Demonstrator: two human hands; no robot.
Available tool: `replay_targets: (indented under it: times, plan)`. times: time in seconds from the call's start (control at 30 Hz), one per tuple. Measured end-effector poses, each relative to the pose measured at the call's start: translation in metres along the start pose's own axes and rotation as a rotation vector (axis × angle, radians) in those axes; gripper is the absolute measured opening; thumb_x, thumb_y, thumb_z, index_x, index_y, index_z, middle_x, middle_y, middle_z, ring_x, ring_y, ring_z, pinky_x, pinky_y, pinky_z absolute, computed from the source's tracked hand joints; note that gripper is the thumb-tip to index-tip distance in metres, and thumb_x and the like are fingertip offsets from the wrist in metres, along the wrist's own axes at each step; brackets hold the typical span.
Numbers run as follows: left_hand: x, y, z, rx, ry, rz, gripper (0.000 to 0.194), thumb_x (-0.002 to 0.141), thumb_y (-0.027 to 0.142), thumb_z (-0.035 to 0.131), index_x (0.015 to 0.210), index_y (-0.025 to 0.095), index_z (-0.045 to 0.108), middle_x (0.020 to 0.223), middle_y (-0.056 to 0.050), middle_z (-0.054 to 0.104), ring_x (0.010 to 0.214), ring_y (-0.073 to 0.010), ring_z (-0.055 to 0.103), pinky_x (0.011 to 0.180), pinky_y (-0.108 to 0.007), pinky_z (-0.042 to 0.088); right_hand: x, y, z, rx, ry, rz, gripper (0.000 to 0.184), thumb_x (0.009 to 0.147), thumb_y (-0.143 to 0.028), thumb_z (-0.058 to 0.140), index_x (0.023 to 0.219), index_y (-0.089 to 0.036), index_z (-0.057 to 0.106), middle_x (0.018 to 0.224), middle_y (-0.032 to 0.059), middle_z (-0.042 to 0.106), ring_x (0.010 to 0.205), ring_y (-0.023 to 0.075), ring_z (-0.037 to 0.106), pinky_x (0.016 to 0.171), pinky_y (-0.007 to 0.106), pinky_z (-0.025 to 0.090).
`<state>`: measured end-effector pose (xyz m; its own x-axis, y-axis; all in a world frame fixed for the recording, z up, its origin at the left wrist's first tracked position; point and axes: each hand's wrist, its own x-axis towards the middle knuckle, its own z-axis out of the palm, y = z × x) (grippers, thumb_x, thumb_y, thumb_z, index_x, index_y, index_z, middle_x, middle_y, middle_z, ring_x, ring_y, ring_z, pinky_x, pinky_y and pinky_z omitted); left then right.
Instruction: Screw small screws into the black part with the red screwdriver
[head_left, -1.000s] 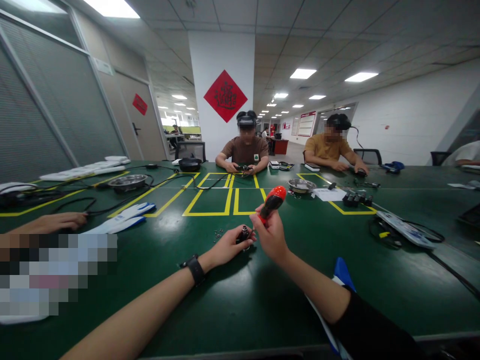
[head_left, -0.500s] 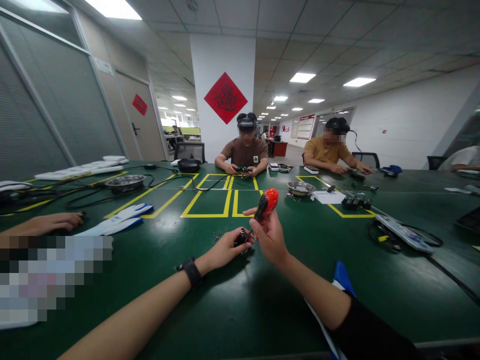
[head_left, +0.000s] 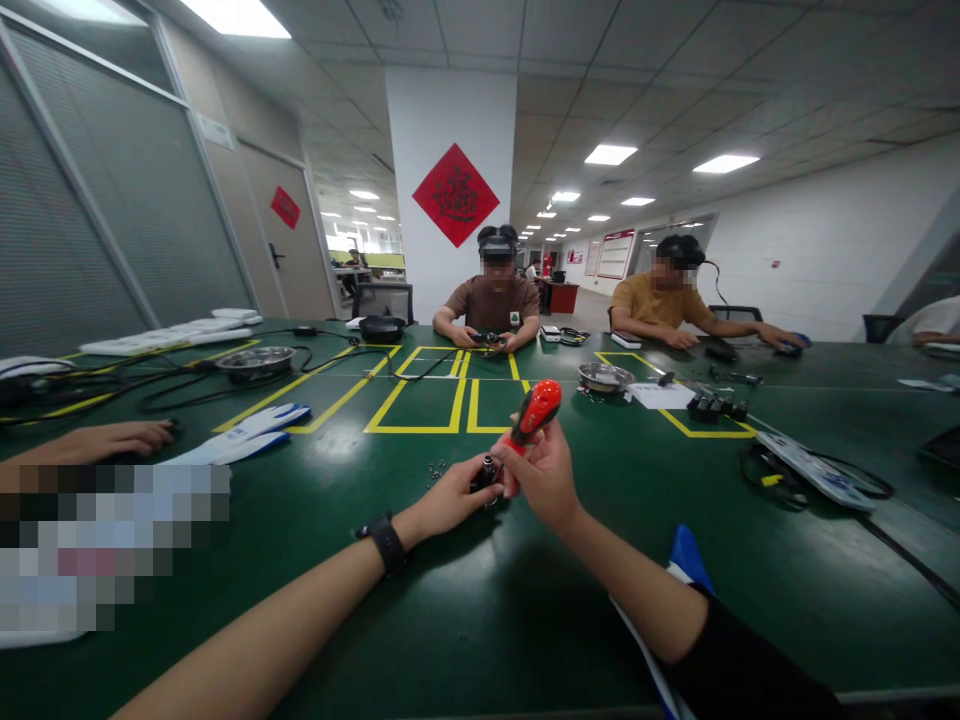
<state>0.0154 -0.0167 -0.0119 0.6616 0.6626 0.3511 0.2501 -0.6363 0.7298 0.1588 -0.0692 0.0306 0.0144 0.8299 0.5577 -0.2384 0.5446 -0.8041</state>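
Note:
A screwdriver [head_left: 538, 410] with a red and black handle is in my right hand [head_left: 546, 470], the fingers closed around its lower handle. Its handle leans up and to the right; the tip is hidden by my fingers. My left hand [head_left: 454, 495], with a black band on the wrist, is closed on a small black part with a shiny metal top [head_left: 486, 470], held low over the table. Both hands are close together, almost touching. Several tiny metal pieces [head_left: 436, 472] lie on the green table just beyond my left hand.
Yellow tape [head_left: 412, 430] marks boxes on the green table [head_left: 480, 620]. Metal bowls [head_left: 604, 376] stand left and right, with black clips [head_left: 716, 405] and a power strip [head_left: 814, 470] at right. Gloves [head_left: 240, 435] lie at left, near another person's hand [head_left: 127, 440]. Two people sit opposite.
My right hand has turned the screwdriver handle, showing more of its red side, and its fingers sit lower. My left hand stays put. The person at right has reached farther right.

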Motion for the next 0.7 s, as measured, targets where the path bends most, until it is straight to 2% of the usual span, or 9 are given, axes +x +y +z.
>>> replay_targets:
  times: [0.07,0.23,0.37,0.47,0.57,0.63,0.7]
  plan:
    - [0.000,-0.001,0.000,-0.005,0.001,-0.001,0.019,0.084,0.031,0.053,0.089,0.013,0.056,0.084,-0.003,0.062,0.075,-0.0145,0.054,0.072,-0.027,0.044,0.001,-0.001,-0.001,-0.003,-0.007,0.008,0.039,0.073,-0.026,0.068,0.100,-0.025,0.039,0.074,-0.0076,0.056,0.032,0.0029,0.048,0.031,0.016,0.038]
    - [0.001,-0.001,0.001,-0.010,0.008,-0.004,0.019,0.084,0.032,0.054,0.090,0.014,0.055,0.085,-0.003,0.062,0.076,-0.0147,0.055,0.074,-0.027,0.044,0.002,-0.003,-0.004,-0.016,-0.084,0.005,0.022,0.082,-0.032,0.057,0.097,-0.022,0.045,0.076,-0.0048,0.055,0.037,0.0019,0.045,0.036,0.017,0.038]
    - [0.000,0.003,0.000,-0.023,0.003,0.003,0.020,0.084,0.031,0.054,0.093,0.014,0.055,0.087,-0.003,0.063,0.078,-0.0155,0.056,0.075,-0.028,0.045,0.001,-0.003,-0.004,-0.092,-0.084,-0.014,0.023,0.084,-0.033,0.054,0.102,-0.021,0.050,0.073,-0.0035,0.054,0.043,0.0044,0.046,0.041,0.019,0.038]
    - [0.000,0.005,-0.001,-0.045,-0.004,-0.004,0.022,0.083,0.031,0.054,0.099,0.015,0.055,0.094,-0.004,0.064,0.084,-0.0175,0.057,0.079,-0.030,0.046,0.001,-0.005,-0.001,-0.198,0.000,-0.087,0.023,0.079,-0.030,0.062,0.098,-0.021,0.053,0.082,-0.0003,0.058,0.064,0.0104,0.056,0.058,0.023,0.047]
    - [0.000,0.005,-0.001,-0.060,-0.006,-0.011,0.024,0.083,0.030,0.055,0.102,0.015,0.055,0.098,-0.005,0.065,0.087,-0.0186,0.058,0.081,-0.032,0.046,0.002,-0.010,0.004,-0.203,0.015,-0.127,0.023,0.077,-0.027,0.063,0.097,-0.020,0.053,0.097,0.0038,0.060,0.088,0.0158,0.058,0.079,0.030,0.048]
    - [0.000,0.004,0.000,-0.051,-0.001,0.001,0.023,0.083,0.030,0.054,0.100,0.015,0.056,0.097,-0.005,0.064,0.087,-0.0182,0.057,0.082,-0.031,0.046,0.003,-0.011,0.007,-0.107,-0.038,-0.086,0.016,0.081,-0.027,0.059,0.092,-0.020,0.051,0.093,0.0035,0.061,0.083,0.0155,0.060,0.076,0.031,0.049]
    - [0.000,0.004,0.000,-0.030,0.008,0.003,0.020,0.083,0.030,0.054,0.095,0.014,0.056,0.091,-0.004,0.064,0.082,-0.0167,0.056,0.079,-0.030,0.046,0.004,-0.010,0.009,-0.010,-0.074,-0.031,0.012,0.082,-0.028,0.057,0.086,-0.021,0.048,0.077,-0.0009,0.059,0.065,0.0123,0.059,0.064,0.028,0.049]
